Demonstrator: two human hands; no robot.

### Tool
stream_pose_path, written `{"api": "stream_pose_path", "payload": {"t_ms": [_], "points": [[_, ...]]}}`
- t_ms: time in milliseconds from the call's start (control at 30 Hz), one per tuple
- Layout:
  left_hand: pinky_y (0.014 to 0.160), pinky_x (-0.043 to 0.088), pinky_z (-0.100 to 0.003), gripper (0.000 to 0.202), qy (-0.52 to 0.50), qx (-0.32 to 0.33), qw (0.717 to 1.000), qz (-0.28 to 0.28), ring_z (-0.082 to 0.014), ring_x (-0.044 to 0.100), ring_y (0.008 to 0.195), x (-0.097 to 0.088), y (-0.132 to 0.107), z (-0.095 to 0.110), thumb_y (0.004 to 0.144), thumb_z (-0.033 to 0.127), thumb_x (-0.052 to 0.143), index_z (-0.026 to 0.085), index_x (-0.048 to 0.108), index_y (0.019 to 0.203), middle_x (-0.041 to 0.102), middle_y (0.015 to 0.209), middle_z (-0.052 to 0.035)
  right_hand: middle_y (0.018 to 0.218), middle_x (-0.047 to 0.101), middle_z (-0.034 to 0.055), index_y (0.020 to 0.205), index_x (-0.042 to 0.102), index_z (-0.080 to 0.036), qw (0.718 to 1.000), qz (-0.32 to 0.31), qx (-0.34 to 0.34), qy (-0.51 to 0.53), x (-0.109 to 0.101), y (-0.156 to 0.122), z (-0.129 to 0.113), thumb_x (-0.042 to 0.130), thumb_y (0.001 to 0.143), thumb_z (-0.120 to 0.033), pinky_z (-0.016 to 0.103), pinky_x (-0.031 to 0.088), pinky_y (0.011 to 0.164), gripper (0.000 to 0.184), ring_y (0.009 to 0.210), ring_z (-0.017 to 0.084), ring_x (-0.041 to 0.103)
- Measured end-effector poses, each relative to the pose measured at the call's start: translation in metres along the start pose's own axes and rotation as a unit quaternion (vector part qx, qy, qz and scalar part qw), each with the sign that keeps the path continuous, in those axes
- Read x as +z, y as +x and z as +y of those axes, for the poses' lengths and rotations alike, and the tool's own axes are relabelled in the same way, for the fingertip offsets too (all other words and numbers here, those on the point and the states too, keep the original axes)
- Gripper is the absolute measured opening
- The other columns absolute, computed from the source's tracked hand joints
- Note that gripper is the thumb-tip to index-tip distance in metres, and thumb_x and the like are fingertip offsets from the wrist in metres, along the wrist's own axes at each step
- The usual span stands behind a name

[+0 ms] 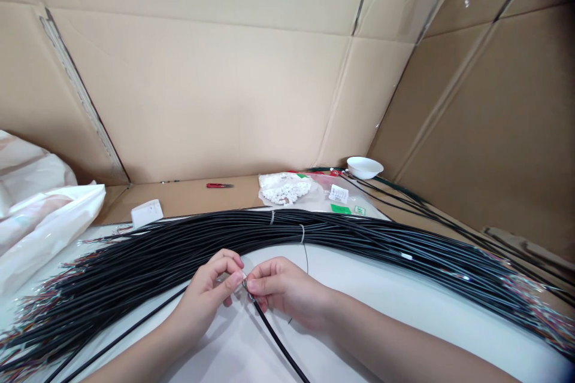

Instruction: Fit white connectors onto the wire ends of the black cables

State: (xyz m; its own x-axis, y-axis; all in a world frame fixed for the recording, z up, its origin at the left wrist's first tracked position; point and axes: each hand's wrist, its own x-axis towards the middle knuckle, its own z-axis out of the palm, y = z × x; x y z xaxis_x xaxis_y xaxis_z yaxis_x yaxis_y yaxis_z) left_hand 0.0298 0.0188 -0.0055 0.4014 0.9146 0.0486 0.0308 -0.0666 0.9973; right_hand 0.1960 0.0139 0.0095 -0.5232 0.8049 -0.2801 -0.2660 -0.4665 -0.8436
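**Hands:** bare left hand (204,296) and right hand (287,290) meet at centre, low in view, forearms entering from the bottom edge.
**Fingers:** left thumb and right fingertips (258,281) pressed close together, pinching a small metal end piece (247,288); remaining fingers curled. Exact contact partly hidden.
**Held item:** single black cable (277,335), running from the pinch toward 6 o'clock, off the lower edge.
**Nearby:** second loose black cable (128,326) at 7 o'clock; thin black wire (306,257) at 1 o'clock.
**Main bundle:** many black cables (269,233) in a broad arc from 9 through 12 to 3 o'clock, with white ties (302,233) around it and multicoloured wire ends (534,305) fanned at 3 o'clock.
**Surface:** white tabletop (215,359) under hands and bundle.
**Far field:** red-handled snips (220,185) at 12 o'clock; clear bag of small white parts (285,187) at 12 o'clock; white bowl (365,167) at 1 o'clock; white plastic sack (45,230) at 10 o'clock; cardboard panels (202,90) behind.
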Motion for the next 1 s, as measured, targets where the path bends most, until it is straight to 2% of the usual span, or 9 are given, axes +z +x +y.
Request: {"api": "stream_pose_path", "payload": {"t_ms": [333, 600, 1000], "points": [[0.05, 0.039, -0.02, 0.026, 0.015, 0.01, 1.0, -0.008, -0.0114, 0.044, 0.064, 0.001, 0.0024, 0.0007, 0.077, 0.039, 0.055, 0.016, 0.059, 0.067, 0.045, 0.087, -0.0032, 0.045, 0.051, -0.0025, 0.056, 0.059, -0.009, 0.999, -0.026, 0.025, 0.014, -0.0058, 0.0013, -0.0013, 0.072, 0.054, -0.02, 0.021, 0.032, 0.05, 0.017, 0.043, 0.006, 0.041], [0.049, 0.039, -0.02, 0.024, 0.026, 0.014, 1.0, -0.006, -0.0118, 0.045, 0.065, 0.002, 0.0011, 0.0007, 0.078, 0.039, 0.054, 0.017, 0.059, 0.069, 0.046, 0.086, -0.0031, 0.046, 0.049, -0.0039, 0.057, 0.059, -0.009, 0.999, -0.016, 0.026, 0.018, -0.0032, -0.0005, -0.0014, 0.074, 0.054, -0.023, 0.021, 0.03, 0.05, 0.021, 0.043, 0.005, 0.04], [0.048, 0.038, -0.019, 0.023, 0.023, 0.014, 1.0, -0.001, -0.0112, 0.044, 0.064, 0.0024, 0.0001, 0.0014, 0.078, 0.037, 0.055, 0.017, 0.059, 0.068, 0.047, 0.085, -0.0028, 0.044, 0.048, -0.004, 0.058, 0.057, -0.01, 1.0, -0.01, 0.023, 0.004, -0.0031, 0.0001, -0.0001, 0.07, 0.056, -0.023, 0.02, 0.03, 0.048, 0.019, 0.042, 0.005, 0.04]]}}
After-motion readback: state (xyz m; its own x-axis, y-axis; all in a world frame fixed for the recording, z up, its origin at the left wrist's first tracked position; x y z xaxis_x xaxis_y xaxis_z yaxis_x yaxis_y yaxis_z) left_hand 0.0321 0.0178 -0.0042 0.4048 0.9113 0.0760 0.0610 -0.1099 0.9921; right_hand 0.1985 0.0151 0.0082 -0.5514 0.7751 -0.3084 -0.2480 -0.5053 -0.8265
